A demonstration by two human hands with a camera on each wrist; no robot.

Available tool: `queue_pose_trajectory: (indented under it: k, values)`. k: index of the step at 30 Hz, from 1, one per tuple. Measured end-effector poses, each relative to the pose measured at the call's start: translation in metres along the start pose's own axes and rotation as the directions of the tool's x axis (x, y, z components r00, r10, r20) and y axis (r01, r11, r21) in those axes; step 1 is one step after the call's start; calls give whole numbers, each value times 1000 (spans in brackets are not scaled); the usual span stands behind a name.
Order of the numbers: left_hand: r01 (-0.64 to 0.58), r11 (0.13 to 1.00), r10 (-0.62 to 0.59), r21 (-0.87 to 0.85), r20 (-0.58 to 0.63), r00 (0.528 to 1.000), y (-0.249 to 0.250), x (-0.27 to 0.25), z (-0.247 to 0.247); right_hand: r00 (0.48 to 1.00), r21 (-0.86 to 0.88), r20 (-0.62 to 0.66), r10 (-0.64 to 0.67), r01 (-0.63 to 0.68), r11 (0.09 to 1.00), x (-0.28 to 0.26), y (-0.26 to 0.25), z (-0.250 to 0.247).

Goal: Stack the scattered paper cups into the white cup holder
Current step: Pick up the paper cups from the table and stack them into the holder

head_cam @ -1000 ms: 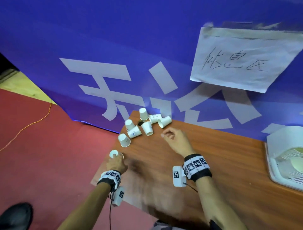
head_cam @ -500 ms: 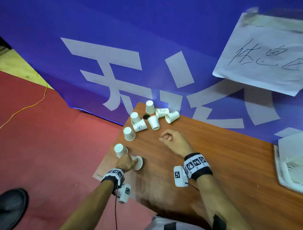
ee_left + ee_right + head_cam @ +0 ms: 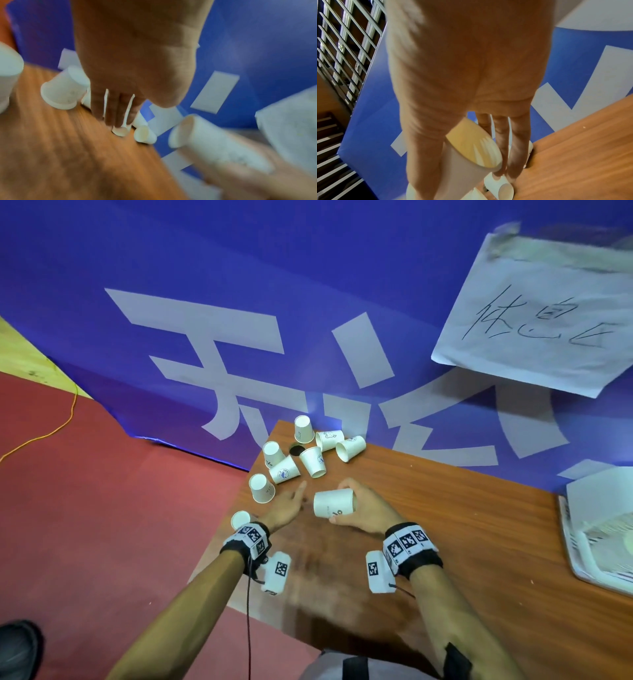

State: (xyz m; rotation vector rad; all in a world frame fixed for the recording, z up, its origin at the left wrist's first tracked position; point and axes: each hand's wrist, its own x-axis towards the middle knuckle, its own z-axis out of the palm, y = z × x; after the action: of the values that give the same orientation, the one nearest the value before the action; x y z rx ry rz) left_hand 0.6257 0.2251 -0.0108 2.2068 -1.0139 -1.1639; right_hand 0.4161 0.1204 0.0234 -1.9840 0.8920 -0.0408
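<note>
My right hand (image 3: 354, 501) grips a white paper cup (image 3: 329, 503) lying sideways, mouth toward the palm; in the right wrist view the cup (image 3: 471, 152) sits between thumb and fingers. My left hand (image 3: 291, 498) is open just left of it, fingers straight and pointing at the pile, as the left wrist view (image 3: 116, 108) also shows. Several white cups (image 3: 311, 462) lie scattered at the table's far left corner. One cup (image 3: 262, 488) stands upside down near the left edge, another (image 3: 240, 518) beside my left wrist. A white plastic container (image 3: 599, 525), perhaps the holder, lies at the right edge.
The brown wooden table (image 3: 445, 542) stands against a blue banner (image 3: 308, 302) with a paper sign (image 3: 541, 313). A dark round hole (image 3: 296, 449) lies among the cups. Red floor (image 3: 102, 508) drops away past the table's left edge.
The left hand took a cup at the table's left edge and carried it right. The right hand now holds that cup, and the left hand has let go and opened.
</note>
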Motion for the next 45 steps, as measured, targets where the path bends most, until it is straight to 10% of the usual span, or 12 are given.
queue_pose_trajectory:
  k: [3,6,11,17,22,28,37,41,45]
  values:
    - [231,770,-124,594,-215,969,-49,18,-14,997,27,-64,38,-36,999,-6,2,-15]
    - [390,614,-294,686,-260,920,-102,27,-14,992,30,-115,48,-44,999,-15,6,-29]
    - [294,590,-184,752,-229,956,-121,19,-3,983,13,-170,65,-64,998,-30,18,-39]
    - [78,898,-12,433,-153,988,-47,13,26,959,37,-224,172,-168,985,-41,38,-40]
    - [-209,972,228,112,-201,953,58,-4,57,831,166,-381,406,-370,914,-55,60,-57]
    - [-240,945,264,-224,84,961,155,-32,119,731,424,-492,474,-274,863,-99,102,-104]
    - [-358,892,447,-278,410,795,252,-73,258,668,565,-549,502,-146,812,-169,173,-145]
    - [-457,889,390,28,475,789,251,-73,337,595,627,-528,605,-208,751,-211,231,-157]
    - [-538,692,167,481,619,767,204,-87,378,519,712,-449,728,-284,642,-270,313,-166]
